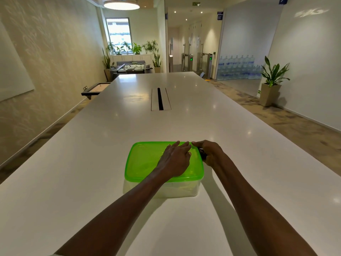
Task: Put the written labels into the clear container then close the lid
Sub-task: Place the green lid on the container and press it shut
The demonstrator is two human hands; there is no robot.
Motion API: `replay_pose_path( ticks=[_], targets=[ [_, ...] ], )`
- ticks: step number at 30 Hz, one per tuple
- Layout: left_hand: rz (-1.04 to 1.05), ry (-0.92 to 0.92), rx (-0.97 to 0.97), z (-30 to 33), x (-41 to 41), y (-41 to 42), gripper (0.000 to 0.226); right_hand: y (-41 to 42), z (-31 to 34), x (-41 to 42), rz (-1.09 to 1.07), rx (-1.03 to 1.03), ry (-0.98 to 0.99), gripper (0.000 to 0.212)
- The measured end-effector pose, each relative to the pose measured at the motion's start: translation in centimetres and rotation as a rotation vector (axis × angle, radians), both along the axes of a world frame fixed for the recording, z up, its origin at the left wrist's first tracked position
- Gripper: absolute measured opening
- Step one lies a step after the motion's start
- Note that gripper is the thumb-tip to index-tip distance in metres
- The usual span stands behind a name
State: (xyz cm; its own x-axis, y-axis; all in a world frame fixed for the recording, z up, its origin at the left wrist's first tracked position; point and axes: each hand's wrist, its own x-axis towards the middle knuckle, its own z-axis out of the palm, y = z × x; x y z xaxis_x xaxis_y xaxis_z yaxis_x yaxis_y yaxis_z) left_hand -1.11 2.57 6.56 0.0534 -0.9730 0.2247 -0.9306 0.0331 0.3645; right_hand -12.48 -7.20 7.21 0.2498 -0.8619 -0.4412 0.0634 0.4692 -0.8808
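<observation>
A clear container [177, 190] stands on the white table in front of me with its green lid [144, 163] lying on top. My left hand [175, 157] lies flat on the right half of the lid, fingers straight and pointing toward the far right corner. My right hand [208, 152] is at the lid's far right corner, fingers curled, with its thumb and fingertips on the rim. A small dark object [202, 153] shows under that hand; what it is cannot be made out. Pale shapes show faintly through the container wall; the labels cannot be made out.
The long white table [92, 172] stretches ahead, with a cable slot [160, 99] in its middle. A wall runs along the left. Potted plant [272, 84] stands on the floor to the right.
</observation>
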Motion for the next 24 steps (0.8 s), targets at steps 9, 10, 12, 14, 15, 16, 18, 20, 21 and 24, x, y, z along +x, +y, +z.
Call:
replay_pose_path(
  ticks=[9, 10, 12, 14, 15, 16, 18, 20, 21, 24],
  targets=[
    [0.068, 0.170, -0.216, 0.9, 2.7, 1.7, 0.035, -0.1, 1.1, 1.6, 0.057, -0.619, 0.710, 0.020],
    [0.113, 0.168, -0.248, 0.7, 3.9, 2.1, 0.032, 0.3, 1.4, 2.3, 0.106, -0.729, 0.788, 0.021],
    [0.228, 0.141, -0.274, 0.5, 6.5, 3.0, 0.030, 0.9, 2.1, 4.0, 0.241, -0.858, 0.815, 0.022],
    [0.358, 0.127, -0.275, 0.5, 8.8, 3.7, 0.031, 1.1, 2.4, 6.0, 0.375, -0.911, 0.787, 0.025],
    [0.413, 0.130, -0.267, 0.5, 9.8, 3.9, 0.032, 1.2, 2.5, 7.0, 0.429, -0.925, 0.771, 0.026],
    [0.464, 0.146, -0.245, 0.6, 10.5, 4.2, 0.031, 1.3, 2.5, 7.9, 0.464, -0.939, 0.758, 0.026],
    [0.558, 0.234, -0.190, 1.0, 11.7, 4.7, 0.023, 1.6, 2.4, 9.4, 0.502, -0.970, 0.728, 0.025],
    [0.622, 0.379, -0.130, 1.2, 12.6, 4.9, 0.025, 1.8, 2.4, 10.8, 0.541, -0.999, 0.698, 0.026],
    [0.639, 0.469, -0.106, 1.2, 12.9, 4.8, 0.031, 1.8, 2.5, 11.5, 0.565, -1.003, 0.687, 0.028],
    [0.700, 0.831, -0.126, 1.4, 13.3, 4.8, 0.032, 1.9, 2.9, 13.3, 0.643, -0.950, 0.679, 0.033]
  ],
)
